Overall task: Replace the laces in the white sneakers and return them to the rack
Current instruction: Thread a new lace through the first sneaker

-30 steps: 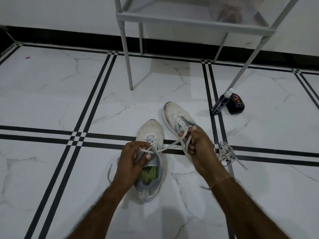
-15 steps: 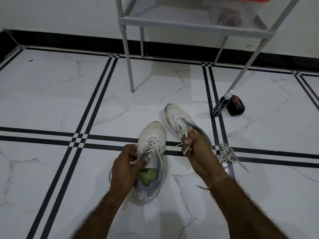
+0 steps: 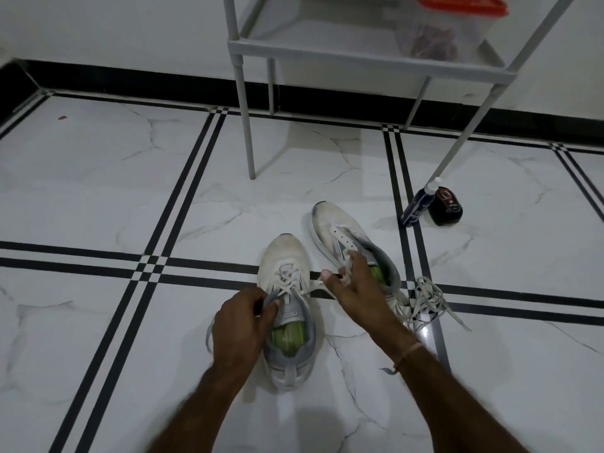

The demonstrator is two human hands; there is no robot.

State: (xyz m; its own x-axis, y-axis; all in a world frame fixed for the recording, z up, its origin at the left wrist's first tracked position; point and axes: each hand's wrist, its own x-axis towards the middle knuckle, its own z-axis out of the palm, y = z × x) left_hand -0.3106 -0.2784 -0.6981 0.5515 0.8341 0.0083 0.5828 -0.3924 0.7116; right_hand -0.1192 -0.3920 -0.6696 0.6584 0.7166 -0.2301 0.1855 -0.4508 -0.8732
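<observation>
Two white sneakers lie on the marble floor. The near sneaker (image 3: 282, 256) has a white lace (image 3: 287, 282) crossed through its eyelets. My left hand (image 3: 240, 325) grips its grey collar and the lace end at the left side. My right hand (image 3: 354, 289) pinches the other lace end, pulled taut to the right above the floor. The far sneaker (image 3: 330, 223) lies behind my right hand with bare eyelets. A loose pile of white lace (image 3: 425, 302) rests on the floor to its right.
A grey shoe rack (image 3: 327, 47) stands against the wall at the top, its legs on the floor. A clear box with a red lid (image 3: 457, 14) sits on its shelf. A dark bottle (image 3: 418, 207) and a black tin (image 3: 446, 207) lie by the right leg.
My right hand has drawn the lace end out to the right and lowered slightly. My left hand has shifted onto the near sneaker's collar. The view tilted up a little.
</observation>
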